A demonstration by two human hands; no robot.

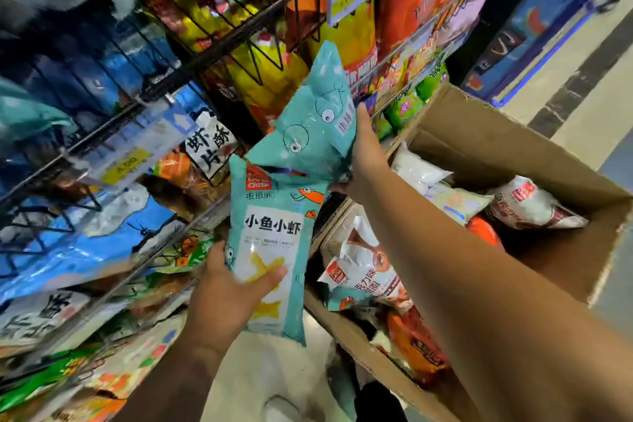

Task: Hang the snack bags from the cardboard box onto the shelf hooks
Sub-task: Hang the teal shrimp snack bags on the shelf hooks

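I hold two teal snack bags in front of the shelf. My left hand grips the lower teal bag by its left edge, thumb across its front, printed face toward me. My right hand grips the upper teal bag at its right edge, back side with barcode showing, tilted up toward the wire racks. The open cardboard box sits to the right and holds several white, orange and red snack bags.
Black wire racks with hooks run across the shelf, packed with blue, yellow, orange and green bags. Yellow price tags hang on the rails. A blue display stands at the far right on a pale floor.
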